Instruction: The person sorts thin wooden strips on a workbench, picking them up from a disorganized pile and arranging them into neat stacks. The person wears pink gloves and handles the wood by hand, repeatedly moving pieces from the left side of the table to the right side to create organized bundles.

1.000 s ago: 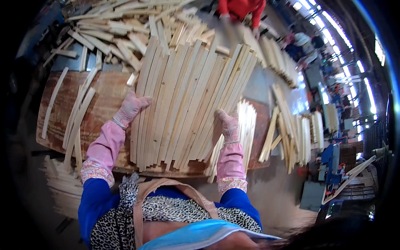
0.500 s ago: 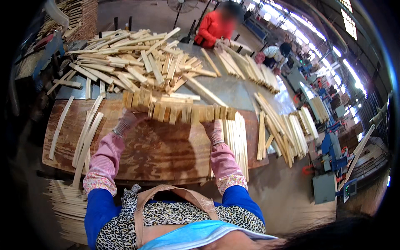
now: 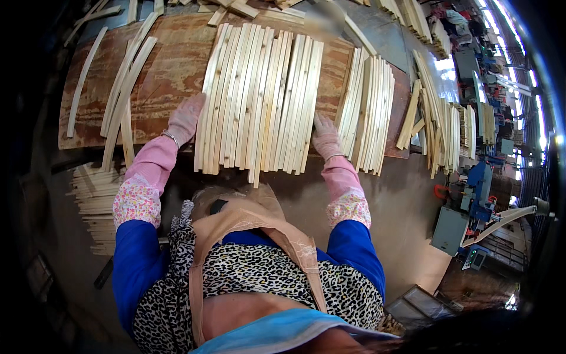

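A row of pale wooden strips (image 3: 253,100) lies side by side on the brown wooden table (image 3: 159,76), near ends jutting past its front edge. One strip near the middle sticks out farther than the rest. My left hand (image 3: 187,118), in a pink glove, grips the row's left side, its fingertips partly hidden by the wood. My right hand (image 3: 326,135), gloved too, is closed against the right side of the row. Just right of it lies another batch of strips (image 3: 371,112), aligned the same way.
Several loose strips (image 3: 127,88) lie at the table's left, some over the front edge. A stack of strips (image 3: 94,206) stands below at left. More wood pieces (image 3: 236,7) are at the far edge. Blue and grey machinery (image 3: 471,194) stands at right.
The row of strips, held up with its ends facing me, is now lowered flat toward me over the table's front edge. Both hands stay at its sides. The view has tilted downward.
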Motion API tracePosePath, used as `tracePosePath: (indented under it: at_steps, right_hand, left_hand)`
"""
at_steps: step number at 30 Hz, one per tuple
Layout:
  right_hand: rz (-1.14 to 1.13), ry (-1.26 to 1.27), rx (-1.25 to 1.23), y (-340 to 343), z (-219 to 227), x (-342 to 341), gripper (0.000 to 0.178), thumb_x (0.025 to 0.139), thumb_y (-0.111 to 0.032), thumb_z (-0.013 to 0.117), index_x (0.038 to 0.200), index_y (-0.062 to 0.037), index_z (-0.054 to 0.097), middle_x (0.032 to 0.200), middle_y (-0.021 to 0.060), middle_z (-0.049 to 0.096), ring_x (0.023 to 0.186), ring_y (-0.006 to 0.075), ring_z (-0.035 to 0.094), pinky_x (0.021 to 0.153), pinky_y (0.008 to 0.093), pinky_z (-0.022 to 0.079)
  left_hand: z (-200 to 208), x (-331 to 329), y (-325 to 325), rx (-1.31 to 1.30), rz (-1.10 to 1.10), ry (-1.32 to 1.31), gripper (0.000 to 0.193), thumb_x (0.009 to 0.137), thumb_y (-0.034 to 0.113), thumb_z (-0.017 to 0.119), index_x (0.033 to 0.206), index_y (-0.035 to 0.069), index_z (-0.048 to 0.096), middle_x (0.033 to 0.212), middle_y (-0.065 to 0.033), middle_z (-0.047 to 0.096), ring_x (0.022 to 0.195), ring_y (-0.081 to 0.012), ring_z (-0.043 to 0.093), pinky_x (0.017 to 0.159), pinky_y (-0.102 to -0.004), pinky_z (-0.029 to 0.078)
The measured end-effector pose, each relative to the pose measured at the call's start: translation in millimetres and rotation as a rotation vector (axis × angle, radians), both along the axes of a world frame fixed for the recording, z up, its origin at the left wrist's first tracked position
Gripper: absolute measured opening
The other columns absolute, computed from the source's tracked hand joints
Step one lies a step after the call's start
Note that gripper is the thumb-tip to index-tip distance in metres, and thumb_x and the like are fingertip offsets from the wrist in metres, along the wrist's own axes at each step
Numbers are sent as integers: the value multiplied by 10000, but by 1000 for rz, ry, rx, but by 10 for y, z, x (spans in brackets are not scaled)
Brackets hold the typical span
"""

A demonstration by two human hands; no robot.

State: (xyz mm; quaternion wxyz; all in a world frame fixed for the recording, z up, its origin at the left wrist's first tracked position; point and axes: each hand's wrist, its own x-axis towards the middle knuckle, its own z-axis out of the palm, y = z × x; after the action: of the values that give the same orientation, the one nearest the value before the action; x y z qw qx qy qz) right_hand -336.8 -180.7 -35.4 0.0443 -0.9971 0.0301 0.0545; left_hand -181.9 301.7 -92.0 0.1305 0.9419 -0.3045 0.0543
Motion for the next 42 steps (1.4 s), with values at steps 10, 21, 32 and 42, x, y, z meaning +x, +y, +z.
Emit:
tracePosePath:
  at_steps: [10, 21, 32, 42]
  right_hand:
    - [-784, 19, 495, 118, 41, 260, 574, 998, -305, 557, 1516, -63, 501, 1494, 200, 568, 1388, 345, 534, 1167, 437, 408]
    - [-392, 626, 123, -880, 1148, 1624, 598, 1015, -506, 518, 1406, -59, 586, 1274, 218, 681, 1126, 349, 693, 1044, 467, 506]
    - [67, 209, -41, -1468, 798, 3321, 504, 899, -541, 639, 1292, -236, 721, 1365, 152, 655, 1318, 357, 565, 1118, 455, 440]
    - [-533, -2, 956, -589, 1180, 1937, 649, 972, -331, 708, 1505, -45, 473, 1407, 199, 609, 1185, 303, 656, 967, 427, 572]
  left_hand:
    - [79, -205, -910, -956, 428, 802, 631, 929, 36, 545, 1546, -25, 430, 1567, -171, 503, 1469, -229, 450, 1208, -284, 318]
    - [3, 10, -1454, -864, 425, 725, 670, 895, 87, 657, 1529, -8, 463, 1553, -173, 503, 1471, -282, 420, 1235, -364, 292]
    - [343, 29, -1493, -956, 518, 897, 675, 920, 26, 622, 1552, -50, 395, 1583, -192, 451, 1485, -263, 406, 1233, -354, 289]
    - [415, 24, -1545, -1102, 552, 963, 686, 919, 12, 629, 1562, -25, 393, 1567, -168, 475, 1459, -253, 432, 1226, -340, 292]
